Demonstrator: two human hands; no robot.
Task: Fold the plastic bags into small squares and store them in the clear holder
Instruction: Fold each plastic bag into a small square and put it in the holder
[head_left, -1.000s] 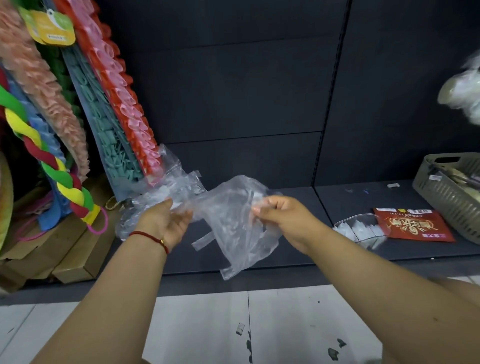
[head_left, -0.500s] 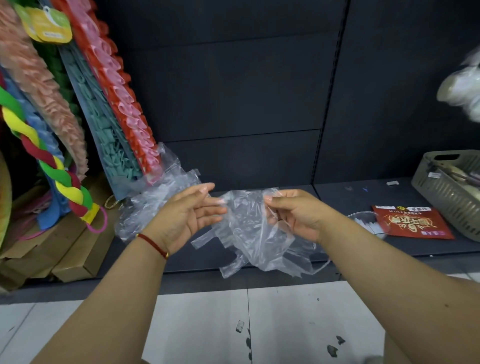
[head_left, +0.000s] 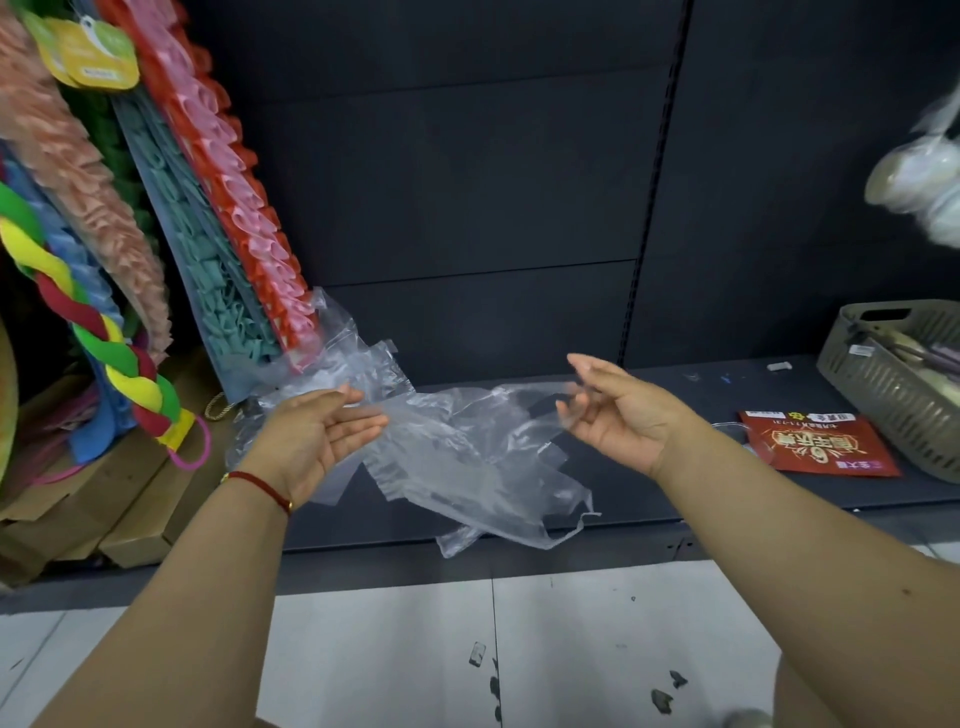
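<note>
Stretching a clear plastic bag (head_left: 467, 457) between my two hands above the dark shelf (head_left: 649, 483), I hold it crumpled, its handles drooping past the shelf's front edge. My left hand (head_left: 317, 436) lies open under one end, fingers extended. My right hand (head_left: 618, 415) is loosely spread at the other end; whether its blurred fingertips pinch the film I cannot tell. A red packet (head_left: 815, 441) lies on the shelf beside a grey basket (head_left: 893, 384).

A clear, crumpled plastic bag (head_left: 467, 457) hangs unfolded above the dark shelf (head_left: 649, 483), its handles trailing down at the lower right.
</note>
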